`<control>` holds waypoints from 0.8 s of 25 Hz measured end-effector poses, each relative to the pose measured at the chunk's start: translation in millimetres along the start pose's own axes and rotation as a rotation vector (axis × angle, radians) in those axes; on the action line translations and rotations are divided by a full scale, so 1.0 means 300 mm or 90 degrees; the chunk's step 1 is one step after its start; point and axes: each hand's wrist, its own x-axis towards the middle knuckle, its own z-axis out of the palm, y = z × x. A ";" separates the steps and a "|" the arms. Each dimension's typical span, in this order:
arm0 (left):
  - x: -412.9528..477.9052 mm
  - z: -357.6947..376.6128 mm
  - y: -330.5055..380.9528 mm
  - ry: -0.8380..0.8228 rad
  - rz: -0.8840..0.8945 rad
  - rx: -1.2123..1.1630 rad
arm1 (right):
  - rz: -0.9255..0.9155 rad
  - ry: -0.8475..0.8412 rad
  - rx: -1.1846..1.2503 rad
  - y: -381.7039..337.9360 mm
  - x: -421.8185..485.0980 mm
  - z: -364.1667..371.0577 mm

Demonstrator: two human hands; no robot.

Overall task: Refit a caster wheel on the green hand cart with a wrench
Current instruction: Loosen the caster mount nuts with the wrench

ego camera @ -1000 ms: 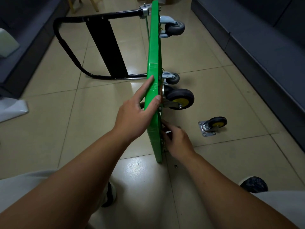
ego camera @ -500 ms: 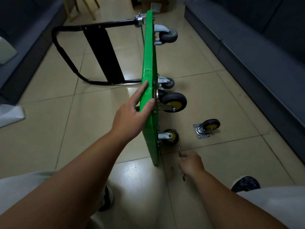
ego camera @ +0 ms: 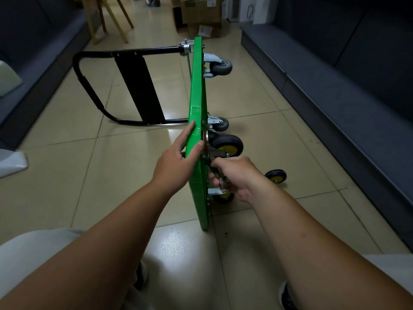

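Glossy beige floor tiles carry the green flat-deck hand cart (ego camera: pixel 196 90), tipped on its long edge, its black tubular handle (ego camera: pixel 134 86) lying out to the left. The left hand (ego camera: pixel 176 163) pinches the upper edge, fingers straight along the left face, thumb over the rim. Just right of that thumb, the right hand (ego camera: pixel 237 175) curls its fingers round a slim metal wrench (ego camera: pixel 220 181) against the underside. The loose black-and-yellow caster wheel (ego camera: pixel 276 175) lies on the floor beyond the right knuckles. If the wrench slips or the pinch loosens, the deck could topple; the small metal nut (ego camera: pixel 226 233) on the floor could roll away. Brown cardboard boxes (ego camera: pixel 201 12) stand far beyond the fingers, contents hidden
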 end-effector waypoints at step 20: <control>0.019 -0.015 -0.034 -0.013 0.032 0.017 | -0.378 0.037 -0.425 0.328 0.262 -0.027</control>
